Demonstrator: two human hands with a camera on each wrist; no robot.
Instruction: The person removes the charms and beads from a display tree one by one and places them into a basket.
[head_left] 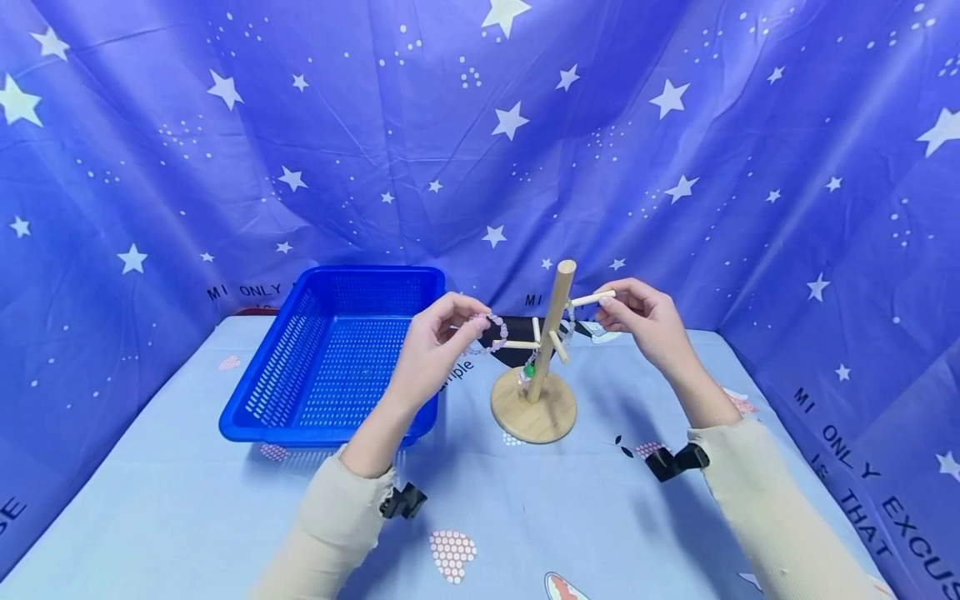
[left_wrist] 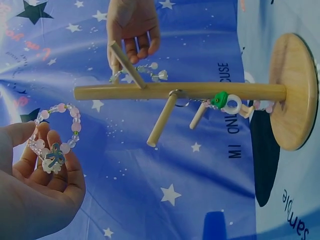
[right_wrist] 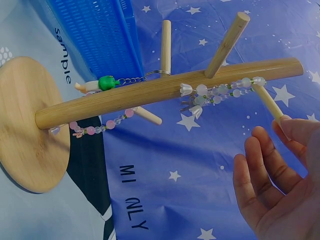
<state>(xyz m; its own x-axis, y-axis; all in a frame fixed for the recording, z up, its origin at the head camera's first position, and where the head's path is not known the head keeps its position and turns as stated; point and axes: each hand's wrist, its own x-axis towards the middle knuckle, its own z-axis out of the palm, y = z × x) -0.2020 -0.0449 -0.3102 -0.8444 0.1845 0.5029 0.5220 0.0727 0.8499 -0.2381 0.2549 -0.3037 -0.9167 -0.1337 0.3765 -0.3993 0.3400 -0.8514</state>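
Pink bracelet (left_wrist: 65, 148): pinched in my left hand (head_left: 429, 346), above the table (head_left: 487, 483), between basket's (head_left: 238, 428) right edge and wooden stand (head_left: 556, 308). Peg (head_left: 588, 298): tip pinched in my right hand (head_left: 651, 327), presumably for steadiness.

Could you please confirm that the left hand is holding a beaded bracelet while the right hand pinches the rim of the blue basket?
Not quite: the right hand pinches the end of a peg on the wooden stand, not the rim of the blue basket, as the head view shows. The left hand is indeed holding a beaded bracelet.
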